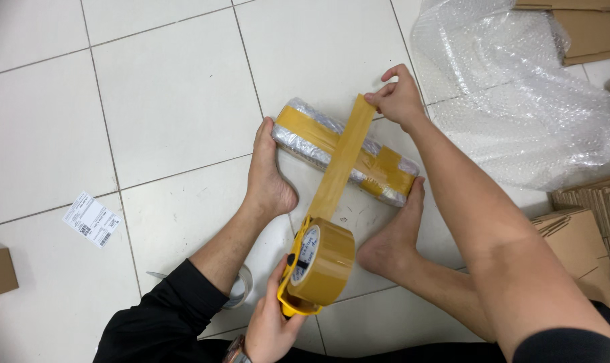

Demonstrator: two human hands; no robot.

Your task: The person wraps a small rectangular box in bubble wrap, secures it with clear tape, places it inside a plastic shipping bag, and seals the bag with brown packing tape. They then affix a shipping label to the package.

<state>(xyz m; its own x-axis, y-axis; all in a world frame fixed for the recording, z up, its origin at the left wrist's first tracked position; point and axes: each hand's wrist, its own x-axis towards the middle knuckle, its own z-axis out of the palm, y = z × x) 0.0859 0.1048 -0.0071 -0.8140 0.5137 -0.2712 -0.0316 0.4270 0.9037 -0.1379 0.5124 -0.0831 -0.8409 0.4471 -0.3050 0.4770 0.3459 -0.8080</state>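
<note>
At the bottom centre, the left hand [268, 329] is closed around a yellow tape dispenser [316, 267] carrying a roll of tan tape. At the upper centre, the right hand [399, 99] pinches the free end of the tape strip [342, 161], its other fingers loosely curled. The strip runs taut across the parcel [345, 151], a bubble-wrapped bundle already banded with tan tape, lying mid-frame on the floor [170, 101] between two bare feet.
</note>
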